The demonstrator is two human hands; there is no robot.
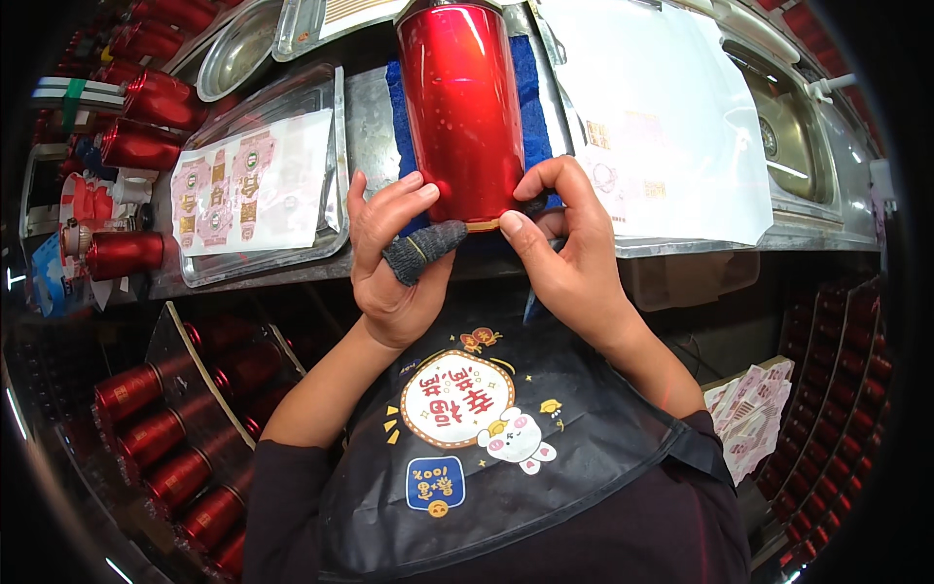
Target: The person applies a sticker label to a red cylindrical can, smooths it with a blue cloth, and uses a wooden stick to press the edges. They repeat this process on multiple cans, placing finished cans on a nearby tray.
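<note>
Red cans (156, 438) lie in rows down low by the apron (486, 457). Above it, the left hand (394, 258) and right hand (559, 243) curl their fingers around the bottom of a shiny red can (462, 107). The left thumb wears a grey cover (423, 250). The can lies on a blue cloth (530, 107) on the metal table (365, 117). Further left is a tray (336, 156) of stickers (253, 180).

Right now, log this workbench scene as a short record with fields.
left hand: steadies the red bottle; thumb in a grey cot
right hand: fingers pinch the bottle's gold lower edge
under bottle: blue cloth
left: label sheet in a metal tray
right: white sheet, sink
</note>
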